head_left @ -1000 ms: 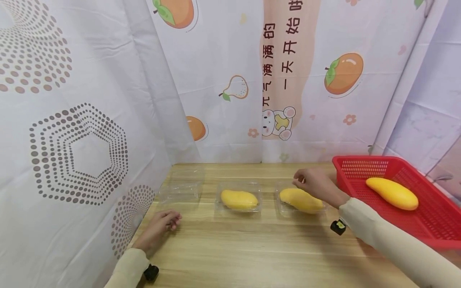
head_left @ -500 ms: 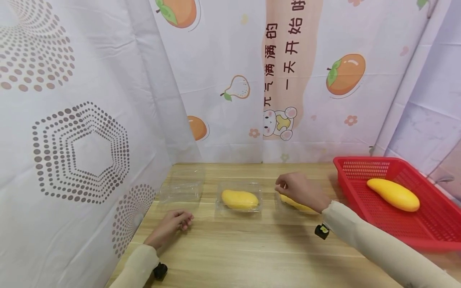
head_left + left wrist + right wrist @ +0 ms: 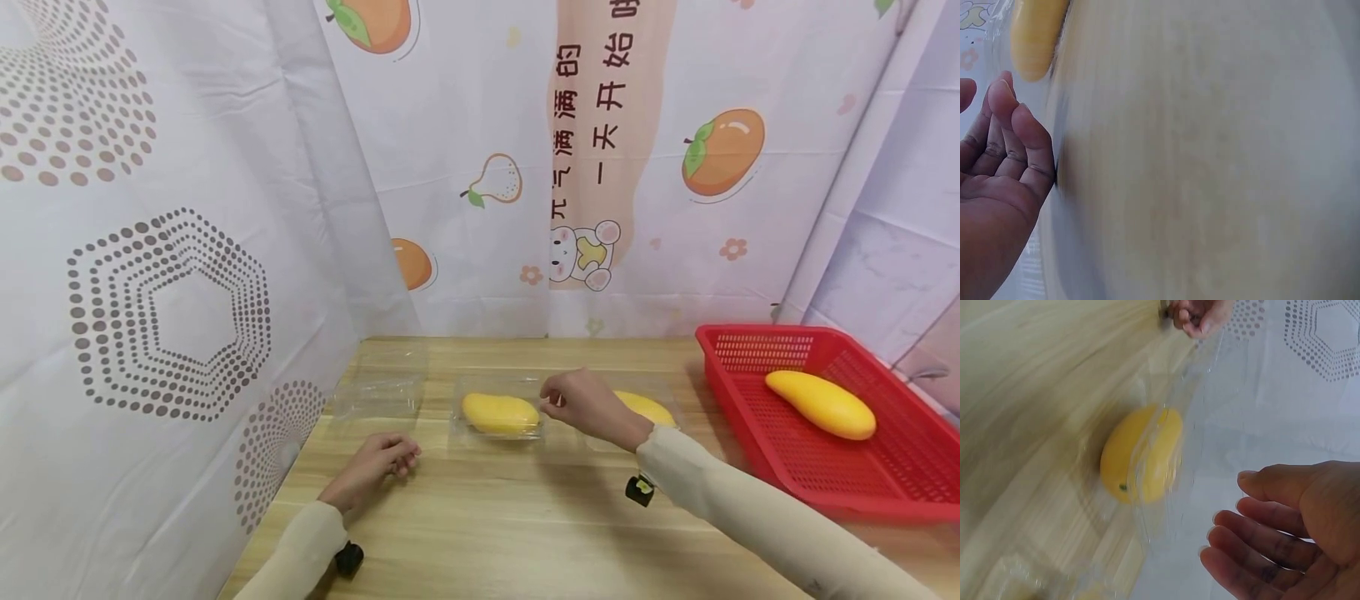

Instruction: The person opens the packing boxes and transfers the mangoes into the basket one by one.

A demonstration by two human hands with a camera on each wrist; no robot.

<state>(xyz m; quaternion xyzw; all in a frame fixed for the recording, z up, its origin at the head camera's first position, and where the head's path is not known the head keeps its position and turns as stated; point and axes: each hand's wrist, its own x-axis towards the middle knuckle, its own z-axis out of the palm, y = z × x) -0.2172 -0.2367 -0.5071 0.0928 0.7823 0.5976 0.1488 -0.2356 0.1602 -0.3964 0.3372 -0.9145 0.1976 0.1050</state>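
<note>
A yellow mango (image 3: pixel 500 414) lies in a clear plastic box (image 3: pixel 468 386) at the middle of the table. Just right of that box my right hand (image 3: pixel 592 407) hovers, fingers loosely bent, nothing held. Behind the hand, partly hidden by it, a second mango (image 3: pixel 647 407) sits in another clear box (image 3: pixel 663 385). My left hand (image 3: pixel 375 469) is low over the table at the left, its fingers relaxed and holding nothing. Nearest to it is a third clear container (image 3: pixel 378 398). In the right wrist view the boxed mango (image 3: pixel 1141 453) is apart from my right fingertips (image 3: pixel 1247 476).
A red plastic basket (image 3: pixel 757 331) stands at the right with one mango (image 3: pixel 821 405) inside. The wooden table (image 3: pixel 480 517) meets a printed curtain (image 3: pixel 480 275) at the back and a dotted curtain (image 3: pixel 202 317) at the left.
My right hand has moved left, from above the right-hand mango toward the middle box, uncovering part of that mango. My left hand has shifted a little to the right.
</note>
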